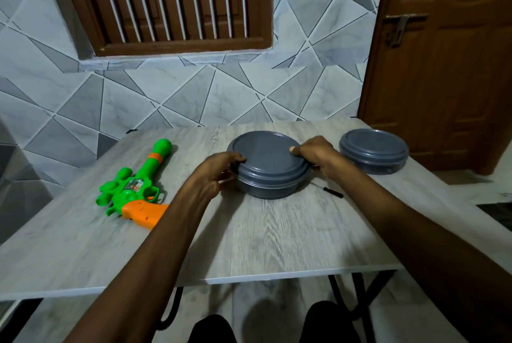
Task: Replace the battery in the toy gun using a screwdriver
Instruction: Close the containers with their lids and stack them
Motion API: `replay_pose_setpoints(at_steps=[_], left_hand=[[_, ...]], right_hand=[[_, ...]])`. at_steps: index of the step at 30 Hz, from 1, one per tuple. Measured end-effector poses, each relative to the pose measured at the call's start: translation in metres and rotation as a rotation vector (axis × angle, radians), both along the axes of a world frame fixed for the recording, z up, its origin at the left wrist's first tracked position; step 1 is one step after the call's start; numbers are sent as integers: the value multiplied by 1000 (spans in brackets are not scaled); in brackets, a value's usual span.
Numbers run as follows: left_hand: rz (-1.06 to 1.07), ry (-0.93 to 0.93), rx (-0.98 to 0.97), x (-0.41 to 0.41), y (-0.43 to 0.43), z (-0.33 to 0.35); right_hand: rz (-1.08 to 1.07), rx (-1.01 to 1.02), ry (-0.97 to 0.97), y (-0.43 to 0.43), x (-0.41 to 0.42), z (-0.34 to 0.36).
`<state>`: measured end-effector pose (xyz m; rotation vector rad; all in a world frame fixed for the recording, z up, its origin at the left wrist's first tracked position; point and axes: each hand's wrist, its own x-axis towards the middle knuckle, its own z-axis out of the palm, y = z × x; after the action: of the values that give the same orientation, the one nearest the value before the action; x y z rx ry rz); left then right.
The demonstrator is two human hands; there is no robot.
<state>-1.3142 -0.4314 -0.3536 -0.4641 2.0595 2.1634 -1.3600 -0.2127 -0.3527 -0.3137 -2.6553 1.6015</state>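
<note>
With left hand curled round the near-left rim of a round dark-grey plastic container with a fitted lid, and right hand gripping the opposite rim, pressing a thumb on the lid's edge and tucking fingers beneath. Gripping from both sides like this probably to steady the bowl while prising the lid off, or else to shift it; cannot tell which. Possibly after batteries kept inside, though nothing of the contents visible under the lid. Out beyond the left hand and well apart from it, lying flat on the pale wood-grain table: the green and orange plastic toy gun, barrel pointing away, orange grip nearest the body, untouched. Just under the right wrist, beside the container's base: a small black-handled screwdriver, seemingly left within easy reach for the battery cover. Farther out past the right hand: a second matching grey lidded container, closed. Judging by all this, barely begun, with neither gun nor tool taken up yet.
</note>
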Motion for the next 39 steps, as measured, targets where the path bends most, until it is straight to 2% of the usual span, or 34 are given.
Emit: replay_pose_setpoints(at_steps=[4,7,8,9,11,13,21,24,28,31,36,39], left_hand=[[-29,69,63,11,-4,13],[-13,95,133,23,-8,19],[12,106,143,27,-8,19],[41,116,153,32,-8,18],[75,123,167,42,-8,14],[87,127,175,50,-8,10],[84,164,226,42,-2,-3],[84,207,203,14,-3,-2],[86,235,218,-47,-11,6],[68,250,177,-110,-27,15],[39,249,147,-194,-50,36],[-19,212,239,-205,-48,47]], right_hand=[[-9,-187,129,3,25,12],[28,-345,151,11,46,13],[11,-311,157,16,50,8],[-13,-153,175,24,55,2],[-42,308,204,40,66,-15],[-41,535,213,49,77,-29],[-56,666,125,51,66,-54],[-62,523,108,43,34,-49],[-136,-25,92,26,-35,-33],[-122,-242,63,9,-91,-14],[-5,-453,-18,-8,-152,18],[-7,-441,-75,-8,-169,26]])
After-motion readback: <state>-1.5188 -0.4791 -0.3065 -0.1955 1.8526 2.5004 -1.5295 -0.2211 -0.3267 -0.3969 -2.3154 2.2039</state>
